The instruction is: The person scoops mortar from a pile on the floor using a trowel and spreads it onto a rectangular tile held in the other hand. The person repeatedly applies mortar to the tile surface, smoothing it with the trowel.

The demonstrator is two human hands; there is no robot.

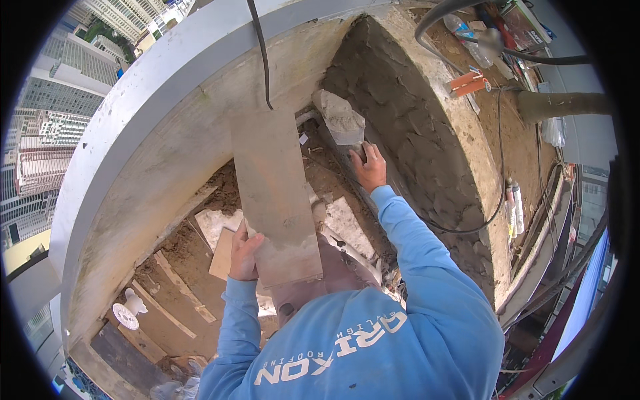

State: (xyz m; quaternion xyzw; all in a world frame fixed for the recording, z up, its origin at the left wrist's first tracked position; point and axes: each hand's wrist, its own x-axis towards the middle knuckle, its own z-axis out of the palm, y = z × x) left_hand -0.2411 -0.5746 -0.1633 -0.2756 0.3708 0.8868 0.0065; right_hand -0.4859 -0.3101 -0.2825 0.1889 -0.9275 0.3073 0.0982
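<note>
Left hand is gripping long grey flat board | right hand is holding pale trowel-like tool | seemingly rendering rough dark-grey mortar wall | next stroke's probably needing even pressure

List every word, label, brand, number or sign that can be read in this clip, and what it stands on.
Blue shirt: large white lettering with smaller lettering beside it; readable, but not copied out here.
White tubes at right: any markings too small to read.
Coloured package at upper right: any print too blurred to read.
Long grey board at the left hand: no lettering visible.
</note>
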